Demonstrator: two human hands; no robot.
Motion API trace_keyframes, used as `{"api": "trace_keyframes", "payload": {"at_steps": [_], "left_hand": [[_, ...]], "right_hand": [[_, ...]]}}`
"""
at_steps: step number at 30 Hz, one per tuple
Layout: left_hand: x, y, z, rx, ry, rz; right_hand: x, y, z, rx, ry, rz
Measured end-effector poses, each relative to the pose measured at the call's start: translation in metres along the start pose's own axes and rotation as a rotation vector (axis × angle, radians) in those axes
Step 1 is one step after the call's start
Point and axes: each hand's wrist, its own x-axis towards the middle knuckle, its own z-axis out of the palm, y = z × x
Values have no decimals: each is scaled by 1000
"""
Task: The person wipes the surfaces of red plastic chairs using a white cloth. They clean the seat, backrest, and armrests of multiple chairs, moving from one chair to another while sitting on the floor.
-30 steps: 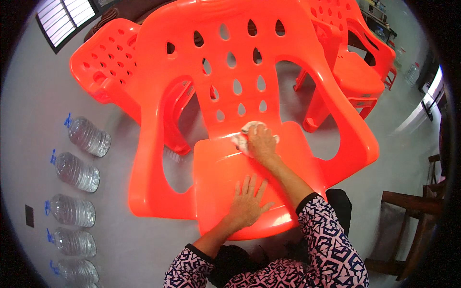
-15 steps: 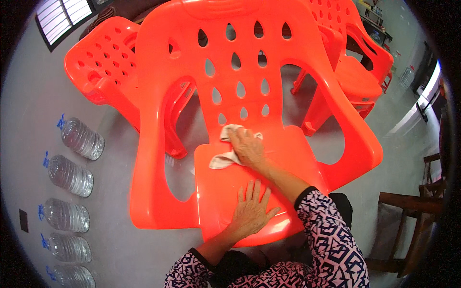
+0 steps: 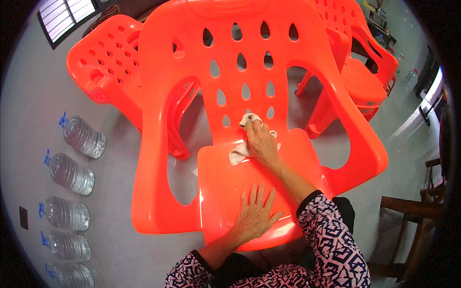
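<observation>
A bright red-orange plastic armchair point(image 3: 216, 177) with teardrop holes in its backrest stands right in front of me. My right hand point(image 3: 261, 142) presses a whitish cloth point(image 3: 238, 154) against the rear of the seat, by the lowest holes of the backrest. Parts of the cloth stick out above the fingers and to the left of the hand. Flat on the front part of the seat lies my left hand point(image 3: 255, 215), its fingers spread and holding nothing.
Similar red chairs stand behind, one at left point(image 3: 108, 62) and one at right point(image 3: 357, 81). Several large clear water bottles point(image 3: 72, 174) with blue handles line the left wall. Dark wooden furniture point(image 3: 410, 206) is at the right. A barred window point(image 3: 62, 17) is at upper left.
My right hand has slid the cloth a little to the right and farther toward the backrest. The left hand stays flat on the seat, while the whole view has shifted slightly.
</observation>
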Motion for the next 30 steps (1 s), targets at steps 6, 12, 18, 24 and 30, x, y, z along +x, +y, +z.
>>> {"api": "trace_keyframes", "payload": {"at_steps": [6,12,18,24,30], "left_hand": [[-2,-3,0,27,-13,-19],[1,2,-10,33,-67,-1],[-2,1,-7,55,-58,15],[0,-1,-10,65,-117,-10],[2,-2,-6,30,-18,1]], "right_hand": [[-10,-12,6,479,-9,-89],[31,-53,10,226,343,-121],[14,-63,33,54,345,-53],[19,-50,13,408,-57,13],[31,-35,9,613,-173,-13]]}}
